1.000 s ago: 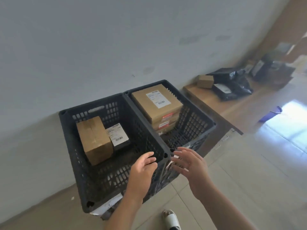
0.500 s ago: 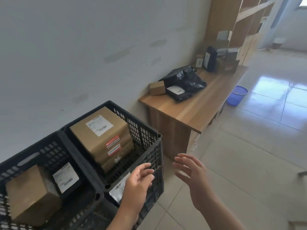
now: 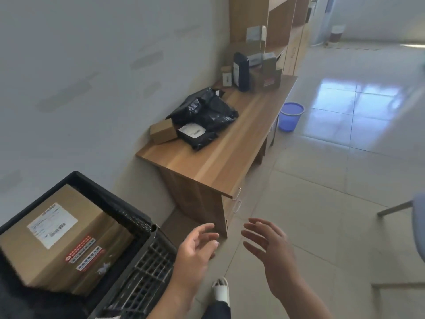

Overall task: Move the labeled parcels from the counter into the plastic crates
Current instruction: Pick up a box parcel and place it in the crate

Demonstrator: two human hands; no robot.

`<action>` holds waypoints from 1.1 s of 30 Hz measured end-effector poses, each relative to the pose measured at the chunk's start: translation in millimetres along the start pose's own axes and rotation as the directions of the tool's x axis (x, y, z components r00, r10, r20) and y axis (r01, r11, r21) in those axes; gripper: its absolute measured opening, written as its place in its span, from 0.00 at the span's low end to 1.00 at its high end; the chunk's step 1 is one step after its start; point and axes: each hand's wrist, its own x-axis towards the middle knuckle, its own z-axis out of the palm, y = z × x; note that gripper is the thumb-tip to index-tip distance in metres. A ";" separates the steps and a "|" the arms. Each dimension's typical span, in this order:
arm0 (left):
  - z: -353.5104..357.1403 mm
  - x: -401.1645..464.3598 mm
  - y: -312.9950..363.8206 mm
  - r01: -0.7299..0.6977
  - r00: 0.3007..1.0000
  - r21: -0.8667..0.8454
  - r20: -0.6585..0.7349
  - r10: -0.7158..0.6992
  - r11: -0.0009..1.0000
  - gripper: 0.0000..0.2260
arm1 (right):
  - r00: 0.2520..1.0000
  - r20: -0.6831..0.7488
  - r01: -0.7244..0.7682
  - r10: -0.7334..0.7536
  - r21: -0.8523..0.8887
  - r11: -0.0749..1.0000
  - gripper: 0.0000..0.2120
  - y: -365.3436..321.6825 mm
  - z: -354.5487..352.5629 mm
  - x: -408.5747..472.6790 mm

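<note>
Hands empty: left [image 3: 195,247] and right [image 3: 269,245] grip relaxed, fingers spread, facing table [image 3: 207,164]; likely reaching next parcel, box [image 3: 163,131] or bag [image 3: 204,113].

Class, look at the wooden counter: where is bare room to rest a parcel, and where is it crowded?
The counter is bare at its near end, between the small cardboard box and the front edge, and along the strip beside the black poly bags. The far end is crowded with upright parcels. Both the left hand and right hand are empty.
</note>
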 end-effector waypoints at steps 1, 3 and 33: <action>7.9 14.8 3.4 -0.002 1.000 0.001 0.011 0.002 1.000 0.15 | 1.000 -0.014 0.007 -0.007 -0.001 1.000 0.09 -7.8 -1.3 12.0; 24.0 48.3 13.4 -0.010 0.999 0.000 0.045 0.010 1.000 0.14 | 0.999 -0.041 0.031 -0.031 -0.005 1.000 0.10 -27.6 -2.8 38.5; 312.5 456.7 212.0 -0.009 0.984 0.045 0.178 0.001 0.999 0.13 | 0.982 -0.150 0.124 -0.116 0.044 0.991 0.10 -325.5 -54.3 448.1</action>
